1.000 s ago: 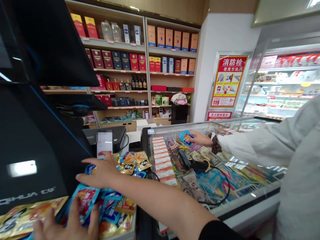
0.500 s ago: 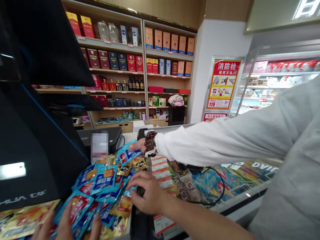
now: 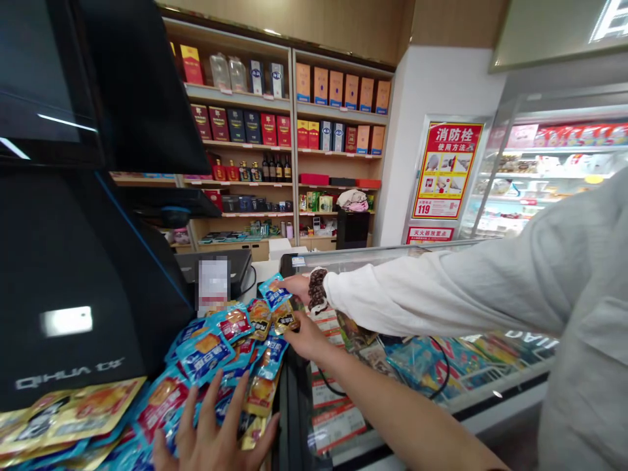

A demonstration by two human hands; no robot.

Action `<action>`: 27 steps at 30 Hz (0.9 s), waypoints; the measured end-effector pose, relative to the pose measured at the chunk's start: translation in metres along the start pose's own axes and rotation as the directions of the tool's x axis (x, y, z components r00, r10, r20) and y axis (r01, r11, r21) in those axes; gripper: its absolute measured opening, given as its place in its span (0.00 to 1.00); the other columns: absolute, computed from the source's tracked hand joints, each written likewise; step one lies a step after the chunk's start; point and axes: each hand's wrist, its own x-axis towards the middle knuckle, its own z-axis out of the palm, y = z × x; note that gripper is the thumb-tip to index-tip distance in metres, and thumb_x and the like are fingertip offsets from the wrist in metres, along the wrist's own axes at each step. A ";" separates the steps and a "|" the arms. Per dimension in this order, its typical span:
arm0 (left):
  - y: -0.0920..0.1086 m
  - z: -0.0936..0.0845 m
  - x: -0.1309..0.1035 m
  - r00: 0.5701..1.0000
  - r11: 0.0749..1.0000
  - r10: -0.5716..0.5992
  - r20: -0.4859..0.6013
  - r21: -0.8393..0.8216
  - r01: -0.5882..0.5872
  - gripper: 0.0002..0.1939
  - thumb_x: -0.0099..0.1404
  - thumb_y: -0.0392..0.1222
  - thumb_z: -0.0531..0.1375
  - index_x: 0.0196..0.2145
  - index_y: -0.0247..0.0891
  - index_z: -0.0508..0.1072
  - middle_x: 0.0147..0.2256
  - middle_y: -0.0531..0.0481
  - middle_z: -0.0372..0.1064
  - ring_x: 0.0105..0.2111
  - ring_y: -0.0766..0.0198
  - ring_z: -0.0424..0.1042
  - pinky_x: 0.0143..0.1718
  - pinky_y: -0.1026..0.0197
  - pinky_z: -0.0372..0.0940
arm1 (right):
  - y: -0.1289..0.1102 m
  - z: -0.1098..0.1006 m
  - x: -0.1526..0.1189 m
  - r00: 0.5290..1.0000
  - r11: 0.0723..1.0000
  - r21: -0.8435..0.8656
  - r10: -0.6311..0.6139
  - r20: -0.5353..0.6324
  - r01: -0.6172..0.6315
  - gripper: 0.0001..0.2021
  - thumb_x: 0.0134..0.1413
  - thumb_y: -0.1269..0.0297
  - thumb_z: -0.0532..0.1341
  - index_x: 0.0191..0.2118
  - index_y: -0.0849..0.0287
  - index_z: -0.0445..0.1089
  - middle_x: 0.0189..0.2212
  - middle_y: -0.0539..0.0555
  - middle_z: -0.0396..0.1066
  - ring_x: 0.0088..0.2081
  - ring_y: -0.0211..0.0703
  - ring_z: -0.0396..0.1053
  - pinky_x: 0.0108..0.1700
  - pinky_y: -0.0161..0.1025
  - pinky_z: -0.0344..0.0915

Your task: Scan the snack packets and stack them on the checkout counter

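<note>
Blue and gold snack packets lie in a loose pile on the counter, with a blue snack packet [image 3: 203, 353] near the middle. My left hand [image 3: 210, 428] is over the near part of the pile, fingers spread and holding nothing. At the right edge of the pile, my right hand [image 3: 308, 337] pinches a gold snack packet [image 3: 284, 318] between thumb and fingers. Just beyond it, another person's hand [image 3: 297, 286], with a brown beaded bracelet, holds a small blue snack packet [image 3: 275, 291]. Larger gold packets [image 3: 98, 405] lie at the lower left.
A black checkout terminal [image 3: 73, 294] stands close on the left. To the right is a glass-topped freezer [image 3: 417, 418] with price labels. The other person's white sleeve [image 3: 417, 288] reaches across it. Shelves of boxes and bottles [image 3: 245, 140] line the back wall.
My right hand has moved forward to the gold packet. My left hand has shifted right over the pile. The other person's hand keeps a blue packet; the view has turned slightly left.
</note>
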 end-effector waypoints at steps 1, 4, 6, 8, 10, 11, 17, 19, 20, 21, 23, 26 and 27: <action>-0.003 0.002 0.000 1.000 1.000 0.011 0.006 0.014 -0.011 0.33 0.59 0.49 0.58 0.62 0.49 0.60 0.62 0.40 0.57 0.65 0.39 0.48 0.62 0.30 0.36 | 0.004 0.003 0.002 1.000 1.000 0.015 0.012 -0.008 -0.012 0.17 0.47 0.72 0.61 0.45 0.58 0.70 0.39 0.52 0.76 0.41 0.46 0.73 0.46 0.42 0.68; -0.005 0.005 -0.001 1.000 0.999 0.002 0.008 0.045 -0.003 0.28 0.59 0.49 0.57 0.58 0.46 0.66 0.59 0.39 0.61 0.64 0.41 0.51 0.62 0.31 0.36 | 0.013 0.008 0.005 0.999 1.000 0.021 0.003 -0.032 -0.002 0.15 0.47 0.71 0.62 0.44 0.58 0.72 0.39 0.51 0.76 0.43 0.45 0.73 0.47 0.40 0.67; -0.003 0.005 0.000 1.000 0.998 -0.013 0.001 0.061 0.013 0.26 0.60 0.49 0.56 0.56 0.45 0.68 0.58 0.39 0.63 0.63 0.42 0.52 0.62 0.32 0.37 | 0.014 0.008 0.003 0.999 1.000 0.009 -0.006 -0.038 0.006 0.14 0.47 0.72 0.62 0.43 0.57 0.73 0.40 0.52 0.75 0.44 0.45 0.72 0.49 0.40 0.66; 0.001 0.005 0.001 1.000 0.997 -0.008 -0.005 0.072 0.008 0.25 0.60 0.49 0.56 0.54 0.42 0.70 0.57 0.37 0.63 0.63 0.41 0.53 0.62 0.32 0.38 | 0.011 0.006 0.000 0.999 0.999 -0.033 -0.019 -0.045 0.018 0.13 0.46 0.73 0.62 0.41 0.57 0.74 0.42 0.53 0.75 0.46 0.46 0.71 0.51 0.41 0.65; 0.002 0.004 0.003 1.000 0.997 -0.002 -0.008 0.073 0.003 0.24 0.61 0.49 0.56 0.53 0.42 0.71 0.56 0.36 0.64 0.63 0.42 0.53 0.62 0.32 0.39 | 0.006 0.004 -0.005 0.998 0.994 -0.099 -0.046 -0.045 0.042 0.13 0.45 0.73 0.62 0.40 0.58 0.75 0.43 0.54 0.74 0.46 0.46 0.71 0.52 0.41 0.65; 0.003 0.004 0.003 1.000 0.998 -0.002 -0.011 0.071 0.003 0.24 0.61 0.49 0.56 0.53 0.42 0.71 0.56 0.37 0.64 0.63 0.42 0.53 0.63 0.33 0.39 | 0.003 0.003 -0.007 0.997 0.990 -0.131 -0.064 -0.040 0.059 0.13 0.45 0.74 0.63 0.40 0.58 0.75 0.43 0.54 0.74 0.47 0.46 0.71 0.52 0.41 0.65; 0.000 0.007 0.001 0.999 0.999 0.024 -0.036 0.046 -0.023 0.27 0.61 0.47 0.56 0.59 0.43 0.65 0.57 0.37 0.63 0.64 0.42 0.53 0.63 0.33 0.40 | -0.002 0.000 -0.012 0.996 0.982 -0.168 -0.094 -0.002 0.093 0.16 0.46 0.75 0.62 0.43 0.56 0.75 0.48 0.52 0.74 0.51 0.44 0.70 0.55 0.40 0.63; 0.000 0.008 0.000 0.998 0.999 0.039 -0.042 0.033 -0.038 0.31 0.62 0.46 0.56 0.63 0.45 0.59 0.58 0.37 0.62 0.64 0.43 0.52 0.63 0.33 0.40 | -0.001 0.000 -0.013 0.995 0.980 -0.172 -0.093 0.043 0.099 0.17 0.47 0.74 0.62 0.45 0.54 0.75 0.48 0.51 0.75 0.50 0.44 0.71 0.55 0.40 0.63; 0.000 0.008 0.000 0.998 0.999 0.048 -0.045 0.027 -0.047 0.33 0.62 0.46 0.55 0.65 0.46 0.56 0.58 0.37 0.62 0.64 0.42 0.51 0.63 0.33 0.39 | -0.001 0.000 -0.014 0.993 0.977 -0.184 -0.099 0.064 0.109 0.18 0.48 0.73 0.62 0.47 0.53 0.74 0.47 0.50 0.75 0.50 0.44 0.71 0.55 0.41 0.63; 0.000 0.008 0.000 0.997 0.998 0.057 -0.048 0.023 -0.056 0.35 0.63 0.45 0.55 0.66 0.46 0.52 0.59 0.37 0.61 0.65 0.42 0.51 0.63 0.32 0.39 | 0.000 0.000 -0.014 0.991 0.972 -0.200 -0.105 0.079 0.119 0.19 0.49 0.72 0.62 0.48 0.52 0.74 0.47 0.50 0.75 0.51 0.45 0.71 0.55 0.41 0.63; 0.001 0.007 0.001 0.996 0.998 0.066 -0.054 0.018 -0.065 0.38 0.63 0.44 0.55 0.68 0.48 0.46 0.60 0.37 0.59 0.65 0.42 0.50 0.63 0.32 0.39 | 0.000 -0.001 -0.016 0.989 0.964 -0.226 -0.120 0.092 0.138 0.20 0.49 0.70 0.62 0.50 0.52 0.73 0.48 0.51 0.75 0.52 0.47 0.70 0.56 0.42 0.63; 0.003 0.005 0.001 0.997 0.998 0.066 -0.047 0.010 -0.066 0.40 0.63 0.44 0.55 0.68 0.50 0.42 0.62 0.38 0.57 0.65 0.43 0.49 0.63 0.32 0.39 | -0.002 -0.004 -0.017 0.977 0.956 -0.213 -0.179 0.116 0.201 0.20 0.49 0.70 0.63 0.50 0.53 0.73 0.51 0.51 0.73 0.53 0.45 0.69 0.57 0.41 0.62; 0.004 0.005 0.001 0.997 0.998 0.066 -0.039 0.009 -0.065 0.40 0.63 0.45 0.56 0.68 0.51 0.42 0.62 0.39 0.57 0.66 0.42 0.48 0.63 0.32 0.39 | -0.003 -0.005 -0.017 0.969 0.949 -0.211 -0.210 0.128 0.233 0.19 0.49 0.70 0.63 0.50 0.53 0.73 0.52 0.51 0.72 0.53 0.45 0.69 0.57 0.40 0.62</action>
